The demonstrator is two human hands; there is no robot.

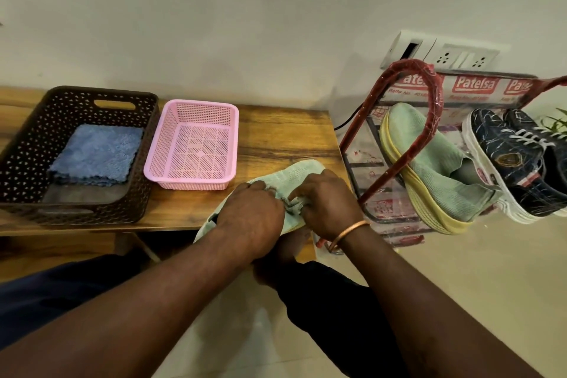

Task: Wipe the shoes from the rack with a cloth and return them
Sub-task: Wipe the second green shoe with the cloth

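Four shoes are showing. One mint-green shoe is lying at the tabletop's near right corner, overhanging the near edge. Its twin and two dark blue sneakers, the outer one cut off, are sitting on the red rack beside the right edge. Two baskets, brown and pink, are standing toward the left, the brown one holding one stack of blue cloths. The left hand is gripping the shoe and hiding its heel. The right hand is pinching crumpled fabric; whether that is cloth or upper, I cannot tell. Bare wood is lying open beyond the shoe.
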